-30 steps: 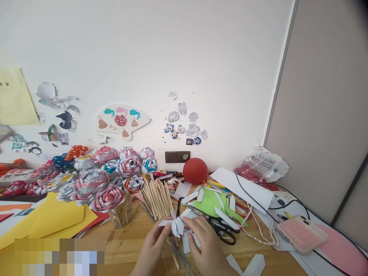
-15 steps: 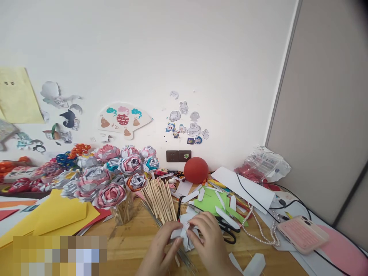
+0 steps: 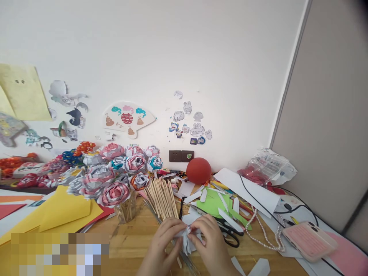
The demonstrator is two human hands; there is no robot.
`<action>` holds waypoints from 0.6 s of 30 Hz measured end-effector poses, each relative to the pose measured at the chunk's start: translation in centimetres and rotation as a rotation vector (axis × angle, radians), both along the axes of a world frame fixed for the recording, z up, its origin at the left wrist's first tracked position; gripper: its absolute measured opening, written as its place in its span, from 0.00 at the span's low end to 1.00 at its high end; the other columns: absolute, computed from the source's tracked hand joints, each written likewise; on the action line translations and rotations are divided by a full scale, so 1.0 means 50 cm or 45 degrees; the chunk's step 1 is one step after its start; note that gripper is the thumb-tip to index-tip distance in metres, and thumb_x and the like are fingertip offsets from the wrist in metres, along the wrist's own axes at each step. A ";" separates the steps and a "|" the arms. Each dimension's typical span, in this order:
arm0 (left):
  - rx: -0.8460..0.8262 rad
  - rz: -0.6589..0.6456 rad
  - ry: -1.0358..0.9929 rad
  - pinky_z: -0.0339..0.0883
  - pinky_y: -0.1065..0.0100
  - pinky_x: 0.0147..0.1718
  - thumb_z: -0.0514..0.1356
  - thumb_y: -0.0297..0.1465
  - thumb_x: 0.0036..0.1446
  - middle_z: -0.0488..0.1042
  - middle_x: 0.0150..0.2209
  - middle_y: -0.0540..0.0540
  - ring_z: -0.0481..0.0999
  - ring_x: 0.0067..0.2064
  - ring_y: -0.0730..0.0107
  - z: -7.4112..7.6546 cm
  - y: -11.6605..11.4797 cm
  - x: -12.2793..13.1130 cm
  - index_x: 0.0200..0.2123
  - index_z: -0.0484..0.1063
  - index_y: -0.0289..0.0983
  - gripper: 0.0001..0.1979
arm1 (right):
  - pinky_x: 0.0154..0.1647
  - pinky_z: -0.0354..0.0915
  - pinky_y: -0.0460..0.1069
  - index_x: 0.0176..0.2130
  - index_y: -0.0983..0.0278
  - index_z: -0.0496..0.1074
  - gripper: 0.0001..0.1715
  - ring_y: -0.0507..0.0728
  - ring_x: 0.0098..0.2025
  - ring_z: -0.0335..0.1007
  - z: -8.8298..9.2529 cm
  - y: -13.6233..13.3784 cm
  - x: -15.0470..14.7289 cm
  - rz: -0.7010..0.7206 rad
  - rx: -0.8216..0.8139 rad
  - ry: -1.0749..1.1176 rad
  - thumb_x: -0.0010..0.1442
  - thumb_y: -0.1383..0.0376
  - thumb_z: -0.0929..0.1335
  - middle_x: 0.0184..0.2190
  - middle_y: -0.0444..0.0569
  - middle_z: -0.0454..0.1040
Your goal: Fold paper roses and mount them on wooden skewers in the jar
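Between my two hands is a small piece of folded white paper [image 3: 187,245], creased into pleats. My left hand [image 3: 166,242] pinches its left side with thumb and fingers. On the other side my right hand [image 3: 209,238] grips it, fingertips close to the pleated top. The fingers cover part of the paper. Just beyond my hands lie a bundle of thin wooden sticks [image 3: 162,197] and some thin wires [image 3: 188,262]. Black-handled scissors [image 3: 231,233] rest right of my right hand.
Paper roses [image 3: 115,193] stand in a clear cup [image 3: 125,211] at left, beside yellow paper sheets [image 3: 67,209]. Green paper [image 3: 214,203], a red balloon [image 3: 198,171], a bead string [image 3: 264,239] and a pink-cased phone [image 3: 310,240] lie toward the right. White paper scraps [image 3: 260,267] are near the front.
The view has turned slightly left, so the scene sits further right. Both hands stay on the white paper, and my left fingers have closed in toward the pleats.
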State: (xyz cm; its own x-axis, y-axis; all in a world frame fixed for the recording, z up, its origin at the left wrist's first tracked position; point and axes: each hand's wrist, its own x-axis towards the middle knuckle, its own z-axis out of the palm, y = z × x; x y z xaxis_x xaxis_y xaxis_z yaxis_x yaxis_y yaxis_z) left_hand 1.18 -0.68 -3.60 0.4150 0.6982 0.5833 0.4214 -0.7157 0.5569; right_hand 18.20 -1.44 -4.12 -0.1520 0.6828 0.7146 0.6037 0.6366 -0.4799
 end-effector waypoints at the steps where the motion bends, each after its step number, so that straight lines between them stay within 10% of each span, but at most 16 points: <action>1: 0.081 0.005 0.013 0.65 0.62 0.46 0.53 0.26 0.56 0.73 0.41 0.40 0.70 0.46 0.62 0.001 0.000 0.000 0.43 0.70 0.40 0.13 | 0.32 0.59 0.49 0.29 0.62 0.64 0.05 0.56 0.32 0.64 0.000 -0.001 0.001 -0.005 0.047 -0.026 0.53 0.71 0.66 0.27 0.44 0.69; 9: 0.266 -0.019 -0.050 0.65 0.64 0.43 0.57 0.24 0.53 0.74 0.35 0.44 0.71 0.42 0.65 0.002 0.003 -0.003 0.36 0.68 0.40 0.07 | 0.32 0.59 0.50 0.32 0.61 0.63 0.05 0.56 0.32 0.62 0.008 -0.006 -0.003 0.041 0.214 -0.089 0.56 0.70 0.65 0.28 0.45 0.69; 18: -0.026 -0.129 0.085 0.65 0.71 0.35 0.52 0.28 0.58 0.71 0.29 0.47 0.71 0.33 0.70 0.029 -0.004 -0.007 0.30 0.68 0.37 0.06 | 0.33 0.61 0.47 0.28 0.62 0.67 0.12 0.55 0.33 0.66 0.003 -0.008 -0.014 0.119 -0.139 0.094 0.46 0.77 0.70 0.27 0.43 0.70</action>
